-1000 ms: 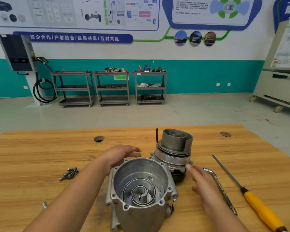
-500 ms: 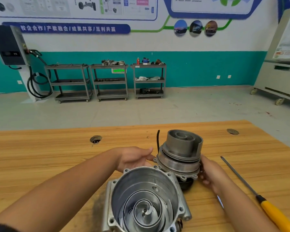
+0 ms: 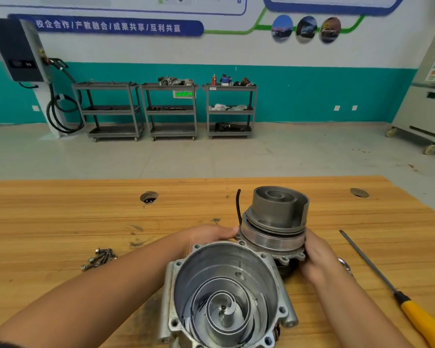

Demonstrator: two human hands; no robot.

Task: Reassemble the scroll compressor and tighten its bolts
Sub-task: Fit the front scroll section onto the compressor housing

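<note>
Left hand: the left hand sits just left of frame centre, thumb and fingers pinching the left edge of the scroll section's flange; its lower part is hidden behind the housing rim.
Right hand: the right hand, right of centre, curls round the right side of the same flange.
Scroll section: the scroll section stands upright between the two hands at centre frame, its grey spiral wrap facing up and a dark body beneath the flange.
Cable: a black cable rises by its left side.
Compressor housing: the compressor housing lies at lower centre, just in front of the scroll section, its open mouth showing a fixed spiral inside.
Bolts: a small heap of bolts lies at lower left, well apart.
Screwdriver: a yellow-handled screwdriver lies at lower right.
Table: a wooden table carries everything.
Background: grey shelf carts stand against the teal wall at upper centre.
</note>
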